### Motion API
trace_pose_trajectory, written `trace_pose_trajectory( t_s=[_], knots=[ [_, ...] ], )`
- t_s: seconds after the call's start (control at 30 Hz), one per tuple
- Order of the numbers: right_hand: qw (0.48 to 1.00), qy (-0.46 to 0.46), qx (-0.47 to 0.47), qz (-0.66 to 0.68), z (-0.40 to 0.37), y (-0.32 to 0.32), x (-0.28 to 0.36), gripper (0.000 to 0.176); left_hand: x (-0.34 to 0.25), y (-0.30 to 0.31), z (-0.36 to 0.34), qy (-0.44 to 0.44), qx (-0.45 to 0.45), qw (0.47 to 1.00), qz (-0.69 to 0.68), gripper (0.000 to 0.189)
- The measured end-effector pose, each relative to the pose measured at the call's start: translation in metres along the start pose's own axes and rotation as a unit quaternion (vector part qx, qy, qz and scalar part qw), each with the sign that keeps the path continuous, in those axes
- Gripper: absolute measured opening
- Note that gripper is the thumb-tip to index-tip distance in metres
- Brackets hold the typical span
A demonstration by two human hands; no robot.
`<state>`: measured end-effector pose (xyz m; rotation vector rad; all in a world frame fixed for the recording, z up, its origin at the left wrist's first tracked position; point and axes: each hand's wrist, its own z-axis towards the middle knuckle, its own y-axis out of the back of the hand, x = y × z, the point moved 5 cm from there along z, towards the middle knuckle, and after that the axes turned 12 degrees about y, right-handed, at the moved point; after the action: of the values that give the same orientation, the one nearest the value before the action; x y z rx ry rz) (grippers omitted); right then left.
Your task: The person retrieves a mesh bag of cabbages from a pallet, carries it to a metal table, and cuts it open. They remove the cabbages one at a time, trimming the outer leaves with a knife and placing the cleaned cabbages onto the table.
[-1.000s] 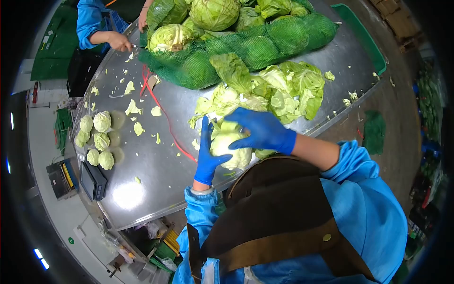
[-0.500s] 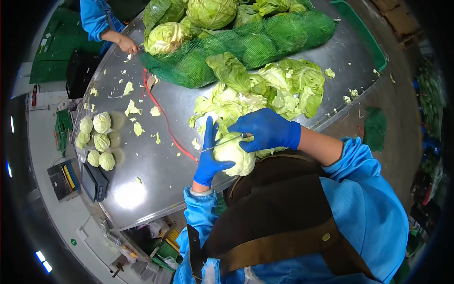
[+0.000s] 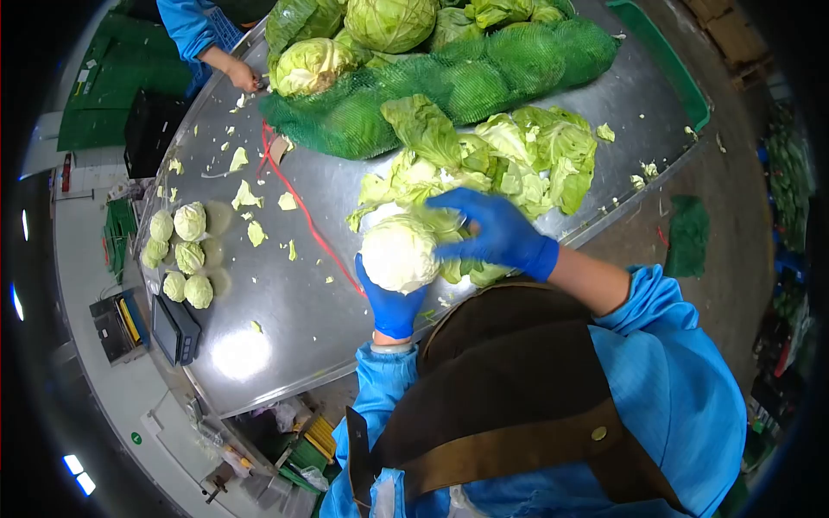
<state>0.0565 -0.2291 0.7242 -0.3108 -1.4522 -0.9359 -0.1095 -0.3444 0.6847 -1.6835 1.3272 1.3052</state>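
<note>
My left hand (image 3: 393,302), in a blue glove, cups a pale, trimmed cabbage (image 3: 400,253) from below, close to my apron. At the cabbage's right side is my gloved right hand (image 3: 501,235), blurred, with its thumb side near the head and its forefinger stretched over loose leaves. I cannot tell whether a knife is still in it; no blade shows. Just beyond both hands lies a heap of stripped cabbage leaves (image 3: 553,160) on the metal table (image 3: 302,345).
Behind the leaves stretches a green net bag of cabbages (image 3: 484,82), with loose cabbages (image 3: 389,22) past it. Several small trimmed cabbages (image 3: 190,222) stand left near a scale (image 3: 175,330). A red cord (image 3: 306,220) crosses the table. Another person's hand (image 3: 242,76) is at the far left edge.
The cabbage has been raised and turned, now resting on my left palm. My right hand has moved up and right, its fingers spreading; the knife blade seen earlier no longer shows.
</note>
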Motion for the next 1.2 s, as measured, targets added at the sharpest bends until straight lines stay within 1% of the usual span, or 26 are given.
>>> trace_pose_trajectory(
  t_s=[0.03, 0.07, 0.13, 0.17, 0.2, 0.23, 0.27, 0.3, 0.33, 0.37, 0.4, 0.43, 0.5, 0.53, 0.63, 0.67, 0.77, 0.8, 0.9, 1.0, 1.1, 1.13, 1.2],
  knots=[
    [0.998, -0.004, 0.049, 0.030, 0.003, -0.008, 0.015, 0.069, -0.006, -0.004, 0.001, -0.034, 0.002, 0.999, 0.019, 0.070],
    [0.994, 0.098, 0.008, -0.037, 0.004, -0.017, 0.014, 0.078, -0.020, -0.010, -0.002, -0.068, 0.000, 0.998, 0.008, 0.065],
    [0.996, 0.081, -0.018, 0.019, 0.006, -0.021, 0.004, 0.079, -0.001, -0.006, 0.008, 0.016, 0.071, 0.997, -0.038, 0.065],
    [0.996, 0.072, -0.028, 0.048, 0.008, -0.021, 0.001, 0.079, 0.007, -0.001, 0.012, 0.150, 0.124, 0.943, -0.271, 0.067],
    [0.997, -0.020, 0.001, 0.070, 0.011, -0.017, -0.004, 0.085, 0.015, 0.006, 0.013, 0.276, 0.109, 0.818, -0.493, 0.069],
    [0.997, -0.041, 0.017, 0.070, 0.012, -0.019, -0.020, 0.080, 0.015, 0.010, 0.011, 0.221, 0.101, 0.889, -0.387, 0.077],
    [0.996, -0.060, 0.005, 0.063, 0.010, -0.023, -0.026, 0.073, 0.014, 0.012, 0.015, 0.157, 0.094, 0.945, -0.273, 0.084],
    [0.996, -0.075, -0.007, 0.053, 0.010, -0.026, -0.034, 0.067, 0.012, 0.012, 0.019, 0.086, 0.084, 0.981, -0.153, 0.092],
    [0.992, -0.103, -0.003, 0.074, 0.008, -0.034, -0.047, 0.064, 0.008, 0.011, 0.018, 0.017, 0.069, 0.997, -0.031, 0.101],
    [0.987, -0.130, 0.002, 0.094, 0.006, -0.042, -0.061, 0.060, 0.009, 0.003, 0.011, 0.020, 0.043, 0.999, -0.006, 0.118],
    [0.981, -0.156, 0.006, 0.115, 0.005, -0.047, -0.073, 0.057, 0.019, 0.000, 0.010, 0.036, 0.022, 0.999, 0.000, 0.117],
    [0.991, -0.111, -0.015, 0.066, 0.005, -0.044, -0.074, 0.051, 0.032, 0.000, 0.013, 0.053, 0.004, 0.999, 0.008, 0.117],
    [0.998, -0.029, -0.052, -0.030, -0.005, -0.039, -0.069, 0.039, 0.052, 0.000, 0.020, 0.055, -0.044, 0.993, 0.092, 0.115],
    [0.991, 0.069, -0.062, -0.093, -0.008, -0.033, -0.059, 0.033, 0.061, -0.002, 0.026, 0.057, -0.067, 0.987, 0.132, 0.115],
    [0.969, 0.090, 0.054, -0.222, -0.020, -0.029, -0.044, 0.037, 0.074, 0.001, 0.040, 0.090, -0.054, 0.992, 0.072, 0.113],
    [0.963, 0.081, 0.072, -0.249, -0.024, -0.031, -0.049, 0.041, 0.072, 0.002, 0.042, 0.089, -0.061, 0.990, 0.094, 0.109],
    [0.958, 0.073, 0.066, -0.269, -0.023, -0.034, -0.051, 0.041, 0.068, 0.004, 0.048, 0.104, -0.077, 0.981, 0.144, 0.102],
    [0.949, 0.082, 0.072, -0.296, -0.023, -0.040, -0.057, 0.042, 0.068, 0.005, 0.049, 0.097, -0.087, 0.980, 0.150, 0.098],
    [0.927, 0.077, 0.092, -0.356, -0.018, -0.046, -0.061, 0.043, 0.064, 0.004, 0.050, 0.117, -0.092, 0.972, 0.181, 0.099],
    [0.917, 0.076, 0.108, -0.377, -0.006, -0.050, -0.062, 0.044, 0.063, 0.000, 0.050, 0.147, -0.055, 0.977, 0.144, 0.104],
    [0.935, 0.018, 0.013, -0.353, 0.021, -0.043, -0.094, 0.041, 0.048, -0.012, 0.036, 0.059, -0.096, 0.964, 0.240, 0.101],
    [0.952, -0.051, 0.052, -0.298, 0.033, -0.036, -0.112, 0.043, 0.044, -0.015, 0.029, 0.054, -0.092, 0.962, 0.253, 0.103],
    [0.984, -0.049, 0.009, -0.170, 0.033, -0.036, -0.110, 0.046, 0.057, -0.004, 0.027, 0.044, -0.063, 0.977, 0.200, 0.105]
  ],
)
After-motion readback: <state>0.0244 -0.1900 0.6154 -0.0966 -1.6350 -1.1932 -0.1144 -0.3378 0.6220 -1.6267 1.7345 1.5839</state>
